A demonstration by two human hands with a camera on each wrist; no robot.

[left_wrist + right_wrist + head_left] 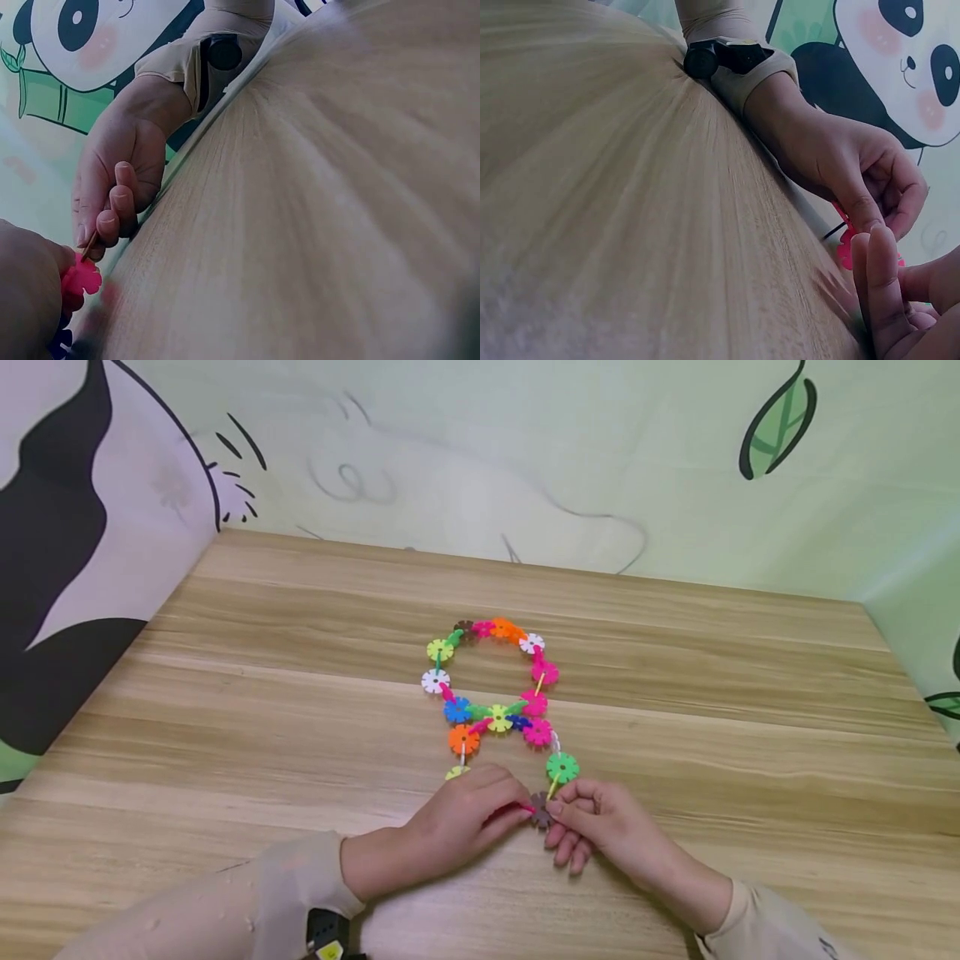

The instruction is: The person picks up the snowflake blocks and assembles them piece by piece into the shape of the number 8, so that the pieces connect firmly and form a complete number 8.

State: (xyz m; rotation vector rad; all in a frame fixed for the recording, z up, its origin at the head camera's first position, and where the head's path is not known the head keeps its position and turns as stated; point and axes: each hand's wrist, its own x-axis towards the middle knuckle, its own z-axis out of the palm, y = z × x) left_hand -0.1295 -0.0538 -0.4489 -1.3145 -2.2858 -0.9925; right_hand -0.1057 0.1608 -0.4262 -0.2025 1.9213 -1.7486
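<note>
A chain of notched plastic snowflake discs lies on the wooden table, a closed ring at the back with two strands running forward. My left hand (467, 810) pinches a pink disc (81, 277) edge-on, right at the notched rim of a brown disc (540, 812). Thumb and fingers of my right hand (607, 820) hold that brown disc, which ends the right strand below a yellow disc (553, 787) and a green disc (562, 767). On the left strand, an orange disc (464, 740) leads down to a yellow-green disc (457, 772), partly hidden behind my left hand.
The wooden table (225, 710) meets a pale green wall (480, 460) with panda and leaf drawings. The ring's yellow centre disc (498, 719) joins both strands just beyond the hands. A dark strapped device (327, 933) sits on the left wrist.
</note>
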